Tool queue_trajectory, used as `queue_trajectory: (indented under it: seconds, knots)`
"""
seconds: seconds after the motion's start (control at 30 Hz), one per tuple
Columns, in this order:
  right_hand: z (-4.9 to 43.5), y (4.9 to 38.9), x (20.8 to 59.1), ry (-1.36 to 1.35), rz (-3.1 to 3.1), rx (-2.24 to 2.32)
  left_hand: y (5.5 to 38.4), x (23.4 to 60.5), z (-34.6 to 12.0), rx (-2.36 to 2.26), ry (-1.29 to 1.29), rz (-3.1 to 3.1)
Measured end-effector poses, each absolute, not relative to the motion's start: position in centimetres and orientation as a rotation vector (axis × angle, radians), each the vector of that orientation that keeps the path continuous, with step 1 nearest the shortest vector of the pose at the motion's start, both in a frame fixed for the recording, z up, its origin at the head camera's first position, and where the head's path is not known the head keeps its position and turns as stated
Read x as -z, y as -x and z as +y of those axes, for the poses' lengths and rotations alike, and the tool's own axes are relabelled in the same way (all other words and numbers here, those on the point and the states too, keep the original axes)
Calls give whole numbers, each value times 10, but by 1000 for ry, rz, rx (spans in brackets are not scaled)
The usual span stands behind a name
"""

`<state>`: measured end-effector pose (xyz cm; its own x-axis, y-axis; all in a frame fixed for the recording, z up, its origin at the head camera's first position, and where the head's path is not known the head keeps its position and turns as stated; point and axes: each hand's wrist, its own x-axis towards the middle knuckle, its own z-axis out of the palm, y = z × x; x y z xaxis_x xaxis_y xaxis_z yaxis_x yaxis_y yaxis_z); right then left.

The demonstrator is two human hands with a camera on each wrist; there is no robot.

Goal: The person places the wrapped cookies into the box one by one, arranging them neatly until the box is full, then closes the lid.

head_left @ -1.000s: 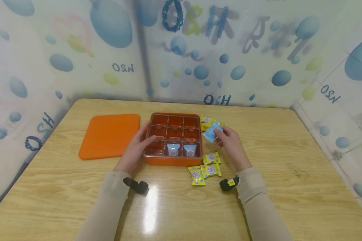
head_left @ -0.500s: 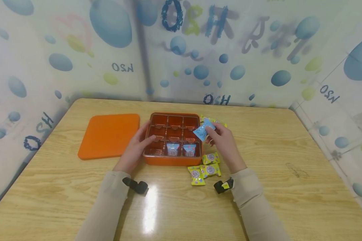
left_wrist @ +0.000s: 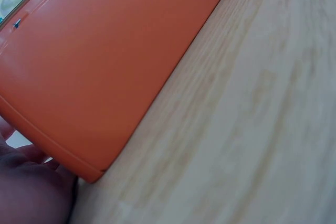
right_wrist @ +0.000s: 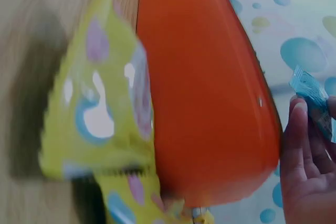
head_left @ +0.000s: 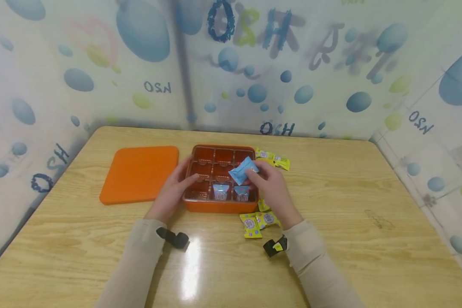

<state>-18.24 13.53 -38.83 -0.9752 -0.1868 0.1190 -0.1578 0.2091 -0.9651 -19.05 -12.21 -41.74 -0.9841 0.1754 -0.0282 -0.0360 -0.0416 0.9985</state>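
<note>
My left hand (head_left: 171, 191) holds the left side of an orange box (head_left: 220, 207), its thumb over the rim. A clear tray inside splits the box into several square compartments. Two blue wrapped candies sit in the front row: one candy (head_left: 220, 192) in the middle compartment, the other candy (head_left: 241, 195) in the right one. Over the box's right side, my right hand (head_left: 274, 190) pinches another blue wrapped candy (head_left: 241, 172) between thumb and fingers. The right wrist view shows this hand (right_wrist: 307, 179) above the box's outer wall (right_wrist: 210, 82).
An orange lid (head_left: 140, 174) lies flat on the wooden table (head_left: 354, 205), left of the box. Yellow wrapped candies (head_left: 251, 226) lie by its front right corner, partly behind my right hand. More yellow candies (head_left: 281, 162) lie by its back right corner. A patterned wall (head_left: 231, 94) stands behind.
My right hand has moved left with the blue candy, from beside the box to over its right compartments. My left hand and the box have stayed put.
</note>
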Motion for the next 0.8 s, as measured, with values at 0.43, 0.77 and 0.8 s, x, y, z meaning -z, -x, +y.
queue_trajectory:
  seconds: [0.43, 0.77, 0.8]
  knots:
    - [110, 170, 395, 451, 2485, 1807, 190, 416, -121, -2160, -169, 2073]
    - [97, 162, 390, 444, 2516, 1674, 190, 418, -122, -2167, -194, 2060]
    - [96, 161, 390, 451, 2509, 1669, 190, 419, -122, -2166, -194, 2059]
